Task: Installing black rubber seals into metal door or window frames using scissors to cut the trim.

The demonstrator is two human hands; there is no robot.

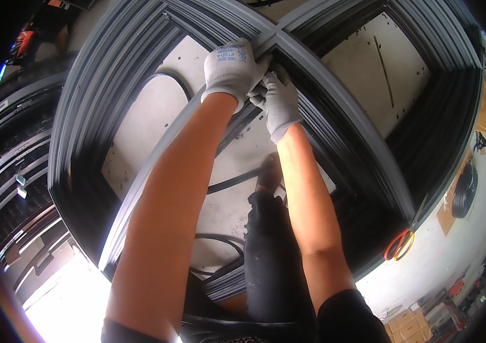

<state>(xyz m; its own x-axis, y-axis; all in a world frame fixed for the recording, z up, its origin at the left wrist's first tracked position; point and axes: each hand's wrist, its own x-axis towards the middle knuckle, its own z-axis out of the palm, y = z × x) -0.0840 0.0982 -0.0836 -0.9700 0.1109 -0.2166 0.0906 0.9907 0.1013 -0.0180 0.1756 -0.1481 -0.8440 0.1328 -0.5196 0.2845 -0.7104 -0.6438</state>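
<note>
Pale concrete floor [471, 240], scuffed and stained. Stacked grey profiles [14, 166] stand at left. Orange-handled scissors [400, 244] lie on the floor at right, near cardboard boxes [409, 323]. Strong daylight glare [65, 303] enters at lower left.

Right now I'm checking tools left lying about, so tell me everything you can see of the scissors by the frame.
The scissors have orange-red loop handles and slim dark blades. They lie flat on the pale floor, just outside the lower right edge of the grey window frame. The blades point up along that edge and look shut, though that is hard to tell. Neither gloved hand touches them.
</note>
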